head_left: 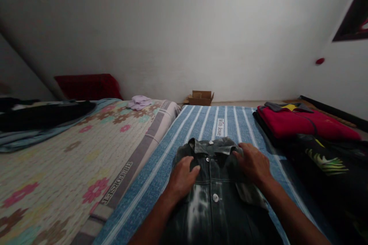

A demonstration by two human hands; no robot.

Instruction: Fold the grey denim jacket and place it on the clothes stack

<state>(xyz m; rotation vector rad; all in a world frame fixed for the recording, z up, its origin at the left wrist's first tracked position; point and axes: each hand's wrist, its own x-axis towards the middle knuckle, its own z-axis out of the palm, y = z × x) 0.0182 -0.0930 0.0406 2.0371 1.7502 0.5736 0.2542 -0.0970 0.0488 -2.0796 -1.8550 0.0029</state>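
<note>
Over on the right edge of the blue striped mattress (pixel 201 122) there's a stack of folded clothes: a red garment (pixel 301 124) on top with a grey and yellow collar bit, sitting on something dark, and nearer to me a black shirt with a green and yellow print (pixel 327 160). That pile sits just beside the person's right forearm, not touching it as far as I can see. Off to the left is a second mattress with a floral cover (pixel 71 153), butted right up against the striped one. It's got a black garment (pixel 43 115) lying across the far end, a small lilac cloth (pixel 140 102) bunched up near the far corner, and a dark red pillow (pixel 89 86) against the wall behind it. An open cardboard box (pixel 201 97) is on the floor by the wall, well away from everything.

Now the hands. A dark washed denim jacket (pixel 215 199) lies face up on the striped mattress, buttoned, collar pointing away from the person. The left hand (pixel 182 178) is flat on the left chest area, fingers loosely spread, pressing down rather than gripping. The right hand (pixel 253 162) lies palm down near the right shoulder, just beside the collar, fingers relaxed and open too. Neither hand is pinching any fabric.
</note>
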